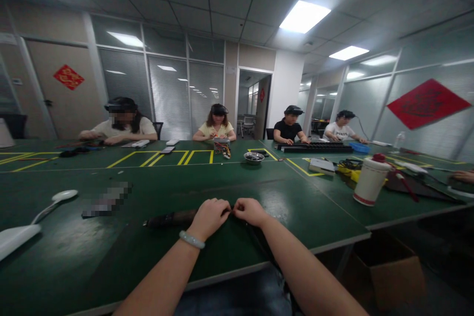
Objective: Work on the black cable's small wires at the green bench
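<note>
A dark, rod-shaped tool (174, 218) that looks like an electric screwdriver lies on the green table, its small metal tip pointing left. My left hand (212, 216), with a pale bangle at the wrist, rests over its right end, fingers closed and pinching there. My right hand (251, 211) is closed too, thumb and finger pinched almost against the left fingertips, at the start of a dark cord (261, 239). That cord runs under my right wrist toward the table's front edge. The pinched spot is small and mostly covered by the fingers.
A blurred phone-like slab (107, 200), a white spoon-shaped thing (64, 196) and a white object (17, 239) lie left. A metal bowl (254, 158) stands ahead, a white bottle (371, 180) right. Several people work across the table. An open cardboard box (398, 276) sits below right.
</note>
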`<state>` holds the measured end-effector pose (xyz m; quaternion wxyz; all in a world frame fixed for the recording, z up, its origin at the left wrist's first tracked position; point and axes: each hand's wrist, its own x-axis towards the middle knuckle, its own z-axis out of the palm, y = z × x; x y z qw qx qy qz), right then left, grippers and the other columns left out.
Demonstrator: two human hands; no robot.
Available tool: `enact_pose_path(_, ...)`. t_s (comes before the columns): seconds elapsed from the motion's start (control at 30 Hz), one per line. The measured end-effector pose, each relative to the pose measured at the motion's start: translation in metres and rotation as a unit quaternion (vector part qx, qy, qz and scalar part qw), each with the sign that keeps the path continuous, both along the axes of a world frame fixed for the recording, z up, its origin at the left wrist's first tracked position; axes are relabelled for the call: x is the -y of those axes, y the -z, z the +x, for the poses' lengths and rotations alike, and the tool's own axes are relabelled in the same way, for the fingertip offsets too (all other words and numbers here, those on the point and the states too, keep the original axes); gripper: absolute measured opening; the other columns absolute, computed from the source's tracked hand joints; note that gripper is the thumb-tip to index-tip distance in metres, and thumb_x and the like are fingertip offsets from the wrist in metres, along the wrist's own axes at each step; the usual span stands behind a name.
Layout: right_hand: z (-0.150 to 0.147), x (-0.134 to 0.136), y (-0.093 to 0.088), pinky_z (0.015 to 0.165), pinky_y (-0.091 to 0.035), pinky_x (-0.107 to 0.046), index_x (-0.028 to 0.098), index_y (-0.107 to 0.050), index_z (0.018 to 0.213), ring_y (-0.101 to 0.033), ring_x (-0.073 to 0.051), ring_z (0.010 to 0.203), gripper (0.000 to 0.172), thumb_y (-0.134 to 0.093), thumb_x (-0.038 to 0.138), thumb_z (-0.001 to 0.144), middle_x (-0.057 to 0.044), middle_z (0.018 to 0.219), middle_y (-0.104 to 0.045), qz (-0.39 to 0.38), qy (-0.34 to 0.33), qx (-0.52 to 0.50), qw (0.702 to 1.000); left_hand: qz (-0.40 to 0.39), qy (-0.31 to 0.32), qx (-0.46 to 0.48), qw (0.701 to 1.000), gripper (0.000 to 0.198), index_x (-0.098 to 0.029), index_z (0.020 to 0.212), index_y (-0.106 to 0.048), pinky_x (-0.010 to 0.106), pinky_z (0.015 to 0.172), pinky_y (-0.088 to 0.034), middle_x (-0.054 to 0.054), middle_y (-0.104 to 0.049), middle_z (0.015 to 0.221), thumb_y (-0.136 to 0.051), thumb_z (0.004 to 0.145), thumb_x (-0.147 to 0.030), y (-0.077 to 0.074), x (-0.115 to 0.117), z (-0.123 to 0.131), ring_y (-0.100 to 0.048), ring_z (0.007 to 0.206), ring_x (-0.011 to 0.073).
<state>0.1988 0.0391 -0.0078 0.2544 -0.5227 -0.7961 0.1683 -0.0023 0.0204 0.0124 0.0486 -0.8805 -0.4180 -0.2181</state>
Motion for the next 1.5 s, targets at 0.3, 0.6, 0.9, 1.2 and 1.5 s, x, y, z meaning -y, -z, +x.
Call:
enact_pose_path(0.3, -0.001, -0.001, 0.002, 0.056, -0.037, -0.019, 0.019, -0.067, 0.080, -0.059, -0.010, 0.065, 0.012, -0.062, 0.029, 0.075, 0.002, 0.073, -0.067, -0.008, -0.005, -0.010, 1.000, 0.012, 0.004, -0.008, 1.000, 0.012, -0.021, 0.090, -0.063, 0.032, 0.076, -0.039, 0.003, -0.065, 0.088, -0.052, 0.087, -0.027, -0.002, 0.001, 0.002, -0.057, 0.085, 0.0179)
enact_pose_path(0.6, 0.001, -0.003, 0.007, 0.053, -0.038, -0.017, 0.019, -0.065, 0.085, -0.060, -0.009, 0.058, 0.011, -0.059, 0.025, 0.078, 0.002, 0.065, -0.066, -0.046, -0.025, -0.055, 0.997, 0.009, 0.006, 0.002, 1.000, 0.010, -0.022, 0.092, -0.060, 0.031, 0.075, -0.038, 0.003, -0.063, 0.088, -0.052, 0.085, -0.023, -0.005, 0.005, 0.002, -0.056, 0.083, 0.0180)
enact_pose_path(0.9, -0.001, -0.004, 0.008, 0.051, -0.037, -0.017, 0.018, -0.064, 0.082, -0.059, -0.009, 0.055, 0.009, -0.062, 0.026, 0.077, 0.003, 0.064, -0.064, -0.045, -0.040, -0.055, 0.997, -0.008, -0.011, -0.007, 1.000, 0.012, -0.022, 0.095, -0.059, 0.031, 0.078, -0.039, 0.004, -0.063, 0.091, -0.052, 0.087, -0.028, -0.001, 0.002, 0.001, -0.057, 0.088, 0.0188)
enact_pose_path(1.2, 0.000, -0.005, 0.007, 0.052, -0.035, -0.017, 0.018, -0.065, 0.081, -0.055, -0.009, 0.058, 0.009, -0.062, 0.023, 0.075, 0.003, 0.068, -0.064, -0.018, -0.037, -0.040, 0.998, -0.008, -0.008, -0.013, 1.000, 0.010, -0.023, 0.092, -0.061, 0.031, 0.079, -0.038, 0.002, -0.064, 0.092, -0.054, 0.087, -0.027, -0.001, 0.001, 0.001, -0.057, 0.088, 0.0175)
enact_pose_path(1.5, 0.000, -0.005, 0.008, 0.052, -0.035, -0.018, 0.018, -0.066, 0.083, -0.054, -0.009, 0.057, 0.010, -0.062, 0.023, 0.076, 0.003, 0.066, -0.064, -0.020, -0.039, -0.035, 0.998, -0.004, 0.014, -0.008, 1.000, 0.013, -0.023, 0.094, -0.063, 0.032, 0.080, -0.040, 0.003, -0.064, 0.097, -0.052, 0.087, -0.023, -0.006, 0.006, 0.001, -0.056, 0.092, 0.0182)
